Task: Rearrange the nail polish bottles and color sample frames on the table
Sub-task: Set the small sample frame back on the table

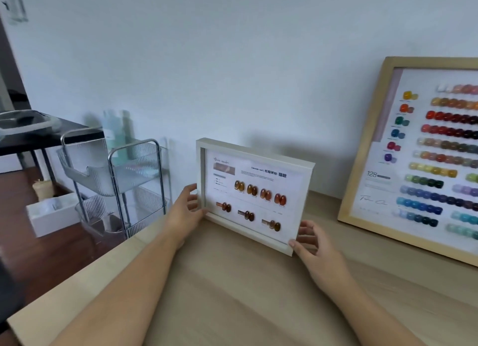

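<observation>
At the left end of the wooden table (232,299), the white sample frame (254,190) is held upright, left hand (185,208) and right hand (314,244) curled round its sides; loosening either grip could tip it face-down.

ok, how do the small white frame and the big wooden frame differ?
The small white frame is held by the left hand and right hand; the big wooden frame leans on the wall, untouched. The small white frame shows a few amber and brown samples; the big wooden frame has many rows in many colours. Both display nail samples.
</observation>
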Motion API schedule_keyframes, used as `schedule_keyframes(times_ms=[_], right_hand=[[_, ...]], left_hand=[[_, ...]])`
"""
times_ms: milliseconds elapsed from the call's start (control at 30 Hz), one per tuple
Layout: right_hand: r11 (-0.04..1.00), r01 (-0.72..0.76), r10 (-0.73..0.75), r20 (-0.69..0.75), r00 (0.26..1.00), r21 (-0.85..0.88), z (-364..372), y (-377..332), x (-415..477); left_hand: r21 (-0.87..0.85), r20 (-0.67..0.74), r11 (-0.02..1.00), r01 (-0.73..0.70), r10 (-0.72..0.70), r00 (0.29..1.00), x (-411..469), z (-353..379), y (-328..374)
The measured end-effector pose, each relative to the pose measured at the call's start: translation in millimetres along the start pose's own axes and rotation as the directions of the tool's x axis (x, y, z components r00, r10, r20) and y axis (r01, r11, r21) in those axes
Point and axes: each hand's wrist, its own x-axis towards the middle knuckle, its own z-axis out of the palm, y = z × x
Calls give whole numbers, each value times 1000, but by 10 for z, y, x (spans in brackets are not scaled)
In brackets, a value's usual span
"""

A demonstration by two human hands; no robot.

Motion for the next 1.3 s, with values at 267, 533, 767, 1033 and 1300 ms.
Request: schedule_keyframes(times_ms=[267,533,767,1033,1300], right_hand=[[998,50,-52,-67,996,-41,-5,42,81],[998,10,-26,-257,966,-63,47,158,657],[992,-97,57,-380,923,-86,111,311,1342],[987,-128,79,-395,915,-98,112,450,1680],[971,-188,111,-417,902,-148,131,473,1689]], left_hand=[[88,-93,994,-58,66,993,213,169,-54],[63,-120,990,-127,133,984,754,677,-36],[61,-129,989,-133,140,982,1259,1096,-24],[110,-123,988,-111,124,985,1567,1207,-96],[127,-76,987,-104,114,991,1590,1202,-132]])
